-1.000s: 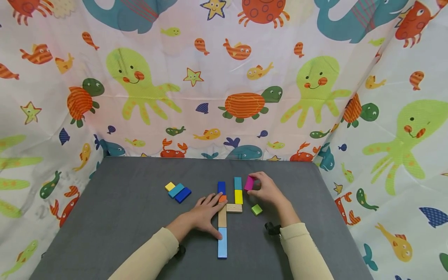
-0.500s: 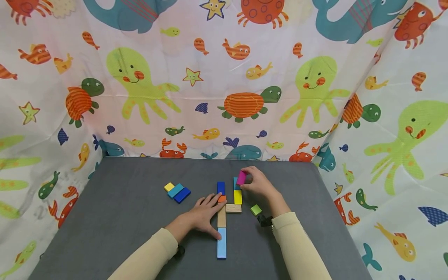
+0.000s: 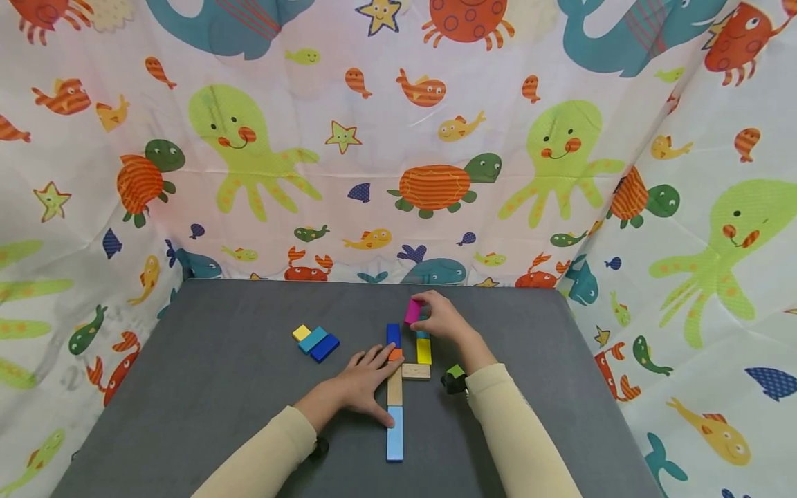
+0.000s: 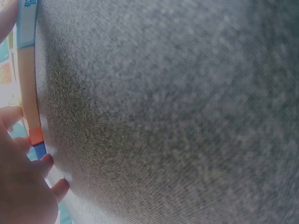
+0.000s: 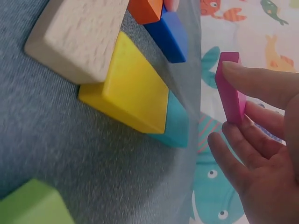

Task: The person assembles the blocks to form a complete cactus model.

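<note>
My right hand (image 3: 443,321) pinches a magenta block (image 3: 412,312) between thumb and fingers, held above the far end of the block rows. In the right wrist view the magenta block (image 5: 230,100) is clear of the table. My left hand (image 3: 358,389) lies with spread fingers along a column: a light blue block (image 3: 395,443), a wooden block (image 3: 395,391), an orange block (image 3: 395,354) and a dark blue block (image 3: 393,335). Its thumb touches the light blue one. A crosswise wooden block (image 3: 416,372) joins a yellow block (image 3: 423,351) and a teal block (image 5: 175,122), partly hidden in the head view.
Left of the column, a small yellow block (image 3: 301,333), a teal block (image 3: 313,339) and a dark blue block (image 3: 325,348) lie together. A green block (image 5: 37,205) sits near my right wrist. A printed curtain (image 3: 386,159) borders the grey table (image 3: 236,387).
My right hand has carried the magenta block leftward and slightly away from me, past the teal block toward the dark blue block's far end. The left hand has stayed in place.
</note>
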{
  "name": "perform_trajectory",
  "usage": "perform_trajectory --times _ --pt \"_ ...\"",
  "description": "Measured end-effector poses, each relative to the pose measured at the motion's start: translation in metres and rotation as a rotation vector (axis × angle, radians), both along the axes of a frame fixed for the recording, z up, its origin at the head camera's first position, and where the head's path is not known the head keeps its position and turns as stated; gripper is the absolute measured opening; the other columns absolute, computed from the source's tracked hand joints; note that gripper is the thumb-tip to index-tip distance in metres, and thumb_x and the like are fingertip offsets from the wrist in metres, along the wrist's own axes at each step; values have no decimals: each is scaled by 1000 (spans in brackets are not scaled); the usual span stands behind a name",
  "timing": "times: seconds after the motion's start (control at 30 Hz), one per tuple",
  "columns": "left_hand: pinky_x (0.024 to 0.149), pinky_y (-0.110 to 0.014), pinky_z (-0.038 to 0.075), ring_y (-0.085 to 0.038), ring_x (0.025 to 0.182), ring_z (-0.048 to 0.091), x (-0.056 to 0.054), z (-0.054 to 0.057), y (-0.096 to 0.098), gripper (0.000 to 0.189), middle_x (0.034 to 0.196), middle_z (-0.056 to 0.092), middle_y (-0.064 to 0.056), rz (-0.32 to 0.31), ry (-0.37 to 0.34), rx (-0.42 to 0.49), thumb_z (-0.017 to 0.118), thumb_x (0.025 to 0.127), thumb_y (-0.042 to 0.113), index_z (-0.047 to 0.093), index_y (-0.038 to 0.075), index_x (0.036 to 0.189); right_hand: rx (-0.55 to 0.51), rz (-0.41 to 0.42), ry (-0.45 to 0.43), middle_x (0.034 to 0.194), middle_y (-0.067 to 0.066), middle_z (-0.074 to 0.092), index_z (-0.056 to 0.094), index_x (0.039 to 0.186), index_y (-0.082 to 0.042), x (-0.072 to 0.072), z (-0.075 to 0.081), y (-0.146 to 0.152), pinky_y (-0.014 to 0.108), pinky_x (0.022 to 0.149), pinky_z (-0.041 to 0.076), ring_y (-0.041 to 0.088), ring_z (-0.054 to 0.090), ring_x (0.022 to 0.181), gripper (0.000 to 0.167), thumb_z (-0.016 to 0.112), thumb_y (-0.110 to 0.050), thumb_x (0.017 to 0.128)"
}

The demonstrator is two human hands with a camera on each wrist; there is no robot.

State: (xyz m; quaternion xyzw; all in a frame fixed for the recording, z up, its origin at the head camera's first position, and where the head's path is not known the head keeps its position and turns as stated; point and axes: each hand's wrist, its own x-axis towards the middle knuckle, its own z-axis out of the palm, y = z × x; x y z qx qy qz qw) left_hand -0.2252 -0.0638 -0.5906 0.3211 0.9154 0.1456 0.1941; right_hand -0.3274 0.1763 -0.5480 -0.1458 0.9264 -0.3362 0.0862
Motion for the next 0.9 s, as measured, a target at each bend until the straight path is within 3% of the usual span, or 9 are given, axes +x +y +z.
perform_trajectory --times 0.57,0.9 --pt "127 -66 13 -40 163 11 1 -1 0 124 180 5 -7 -4 14 -2 78 73 82 23 28 171 48 59 31 144 17 62 60 148 -6 -19 0 -31 51 111 51 35 60 128 65 87 -11 89" --pt "127 -66 14 -40 163 12 -1 -1 0 124 180 5 -6 -8 17 3 77 73 83 23 28 171 87 77 3 146 16 61 60 149 -7 -29 -5 -44 51 113 50 35 59 131 65 86 -9 89"
